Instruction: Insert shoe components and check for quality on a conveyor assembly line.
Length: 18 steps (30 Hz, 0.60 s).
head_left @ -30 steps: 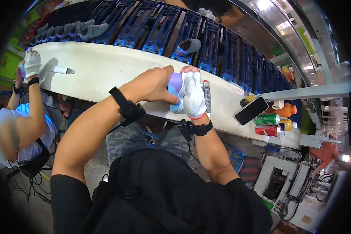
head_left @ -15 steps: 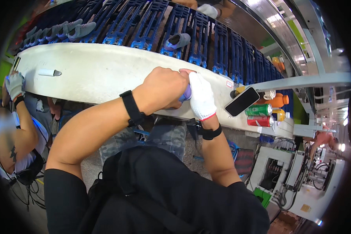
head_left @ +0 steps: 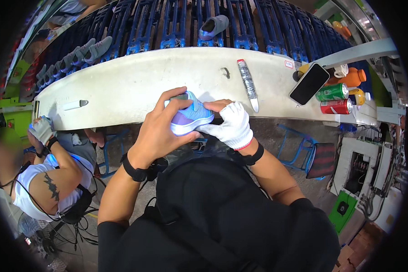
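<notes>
My bare left hand [head_left: 156,129] is wrapped round a small light blue and purple sneaker [head_left: 192,114] with a white sole, held at the near edge of the white table [head_left: 136,75]. My right hand [head_left: 231,126], in a white knit glove with bare fingertips, closes its thumb and fingers about the sneaker's right end. Beyond the right hand lies a long tool [head_left: 247,79] with a wrapped grey body, a red end and a white tip. A small dark curved piece [head_left: 225,72] is beside it.
Blue conveyor racks [head_left: 174,22] run behind the table, carrying a grey sneaker [head_left: 213,27] and several more at left. Right: a phone [head_left: 309,84], a green can [head_left: 332,92], a red can [head_left: 336,106] and bottles. A co-worker [head_left: 54,177] sits at left; a stool [head_left: 321,159] stands right.
My hands have come nearer and turned, so the sneaker shows between them. The long tool and the curved piece are now visible on the table. The whole view has shifted.
</notes>
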Motion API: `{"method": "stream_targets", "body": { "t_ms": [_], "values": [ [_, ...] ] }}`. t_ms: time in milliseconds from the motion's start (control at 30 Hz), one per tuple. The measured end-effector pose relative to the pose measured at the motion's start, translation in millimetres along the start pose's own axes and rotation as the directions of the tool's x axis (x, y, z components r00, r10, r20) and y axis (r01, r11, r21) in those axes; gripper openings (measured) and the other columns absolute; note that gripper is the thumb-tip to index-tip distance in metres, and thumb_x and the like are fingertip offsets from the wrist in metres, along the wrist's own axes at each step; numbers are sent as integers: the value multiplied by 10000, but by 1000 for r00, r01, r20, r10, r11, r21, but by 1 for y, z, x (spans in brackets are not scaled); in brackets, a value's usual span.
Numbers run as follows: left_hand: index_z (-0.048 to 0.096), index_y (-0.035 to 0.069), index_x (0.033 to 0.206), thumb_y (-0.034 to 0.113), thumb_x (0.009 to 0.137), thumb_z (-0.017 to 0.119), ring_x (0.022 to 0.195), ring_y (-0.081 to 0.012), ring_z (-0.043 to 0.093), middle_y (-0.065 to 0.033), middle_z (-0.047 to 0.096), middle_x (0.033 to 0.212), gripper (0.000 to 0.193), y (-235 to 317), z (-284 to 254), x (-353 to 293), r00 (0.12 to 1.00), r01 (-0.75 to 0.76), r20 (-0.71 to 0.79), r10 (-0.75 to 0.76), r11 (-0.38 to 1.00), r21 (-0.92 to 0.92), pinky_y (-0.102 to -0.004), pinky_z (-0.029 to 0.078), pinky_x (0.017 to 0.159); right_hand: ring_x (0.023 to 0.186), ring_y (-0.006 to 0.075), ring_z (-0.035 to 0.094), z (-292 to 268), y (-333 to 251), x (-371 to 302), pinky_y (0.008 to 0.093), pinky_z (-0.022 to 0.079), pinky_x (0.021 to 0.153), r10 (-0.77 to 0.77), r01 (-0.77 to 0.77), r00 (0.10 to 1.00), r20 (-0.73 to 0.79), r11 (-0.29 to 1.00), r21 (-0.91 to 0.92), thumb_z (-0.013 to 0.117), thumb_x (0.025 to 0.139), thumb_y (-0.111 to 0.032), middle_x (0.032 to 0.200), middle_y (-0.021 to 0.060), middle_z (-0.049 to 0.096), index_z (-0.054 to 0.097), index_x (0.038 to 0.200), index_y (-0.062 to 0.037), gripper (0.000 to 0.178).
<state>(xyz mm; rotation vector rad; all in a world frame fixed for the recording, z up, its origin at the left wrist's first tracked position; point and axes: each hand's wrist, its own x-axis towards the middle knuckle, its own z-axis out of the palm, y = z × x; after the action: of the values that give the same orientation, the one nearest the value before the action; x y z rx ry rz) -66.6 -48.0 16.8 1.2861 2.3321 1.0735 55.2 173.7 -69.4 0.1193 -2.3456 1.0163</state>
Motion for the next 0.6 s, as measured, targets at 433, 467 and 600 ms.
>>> {"method": "stream_targets", "body": {
  "t_ms": [433, 467, 600],
  "values": [
    [746, 65, 1206, 302, 738, 997, 916, -323, 804, -155, 611, 1515, 581, 8, 11, -5, 995, -16, -100, 31, 988, 151, -419, 668, 749, 1057, 289, 788, -6, 1, -4, 393, 570, 867, -25, 26, 999, 38, 999, -29, 1000, 715, -322, 1155, 78, 831, 795, 1186, -95, 562],
    [746, 65, 1206, 302, 738, 997, 916, -323, 804, -155, 611, 1515, 581, 10, 11, -3, 995, -25, -93, 39, 988, 152, -419, 668, 749, 1064, 294, 788, -7, 4, -2, 399, 572, 878, -7, 7, 998, 55, 1000, 3, 996, 718, -318, 1170, 86, 829, 797, 1194, -94, 562],
    [617, 60, 1425, 283, 756, 991, 953, -313, 804, -181, 607, 1510, 797, 25, 0, 13, 999, -24, -45, 26, 998, 51, -392, 664, 783, 1083, 319, 782, -19, 0, 1, 418, 574, 921, 68, -66, 993, 97, 998, -18, 983, 730, -312, 1196, 112, 821, 795, 1204, -89, 556]
  ]
}}
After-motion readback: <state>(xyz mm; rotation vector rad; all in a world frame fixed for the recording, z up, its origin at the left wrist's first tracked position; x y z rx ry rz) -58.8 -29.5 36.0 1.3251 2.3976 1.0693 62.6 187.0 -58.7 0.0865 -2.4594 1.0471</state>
